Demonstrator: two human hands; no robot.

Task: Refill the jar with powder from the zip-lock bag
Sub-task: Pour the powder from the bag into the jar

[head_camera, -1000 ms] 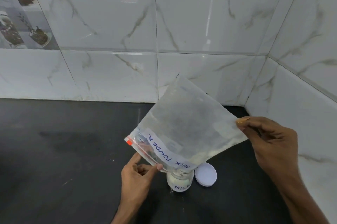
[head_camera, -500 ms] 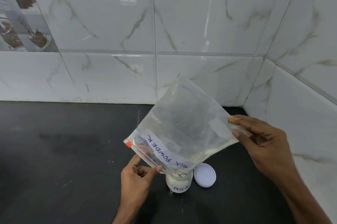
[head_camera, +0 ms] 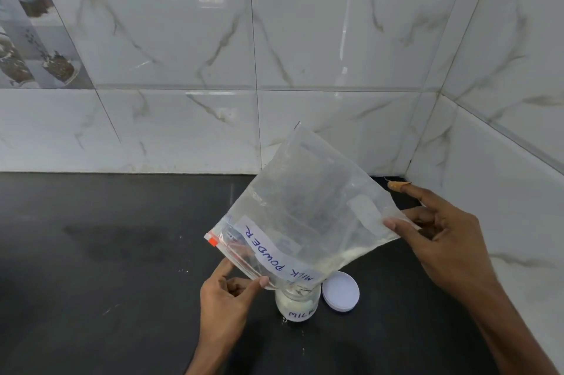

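A clear zip-lock bag (head_camera: pixel 308 213) labelled MILK POWDER hangs upside down, its open mouth over a small glass jar (head_camera: pixel 297 304) on the black counter. The bag looks nearly empty, with a thin line of white powder along its lower edge. My left hand (head_camera: pixel 227 298) pinches the zip edge beside the jar's mouth. My right hand (head_camera: pixel 439 240) pinches the bag's raised bottom corner with thumb and fingers, the index finger pointing up. White powder fills the jar, whose mouth is hidden by the bag.
The jar's white lid (head_camera: pixel 341 291) lies flat on the counter (head_camera: pixel 106 252) just right of the jar. Marble-tiled walls (head_camera: pixel 335 54) close the back and right side, forming a corner. A few powder specks lie by the jar's base.
My right hand has shifted left along the bag's bottom edge, folding the corner inward, and its index finger has lifted. The left hand and jar have stayed put.
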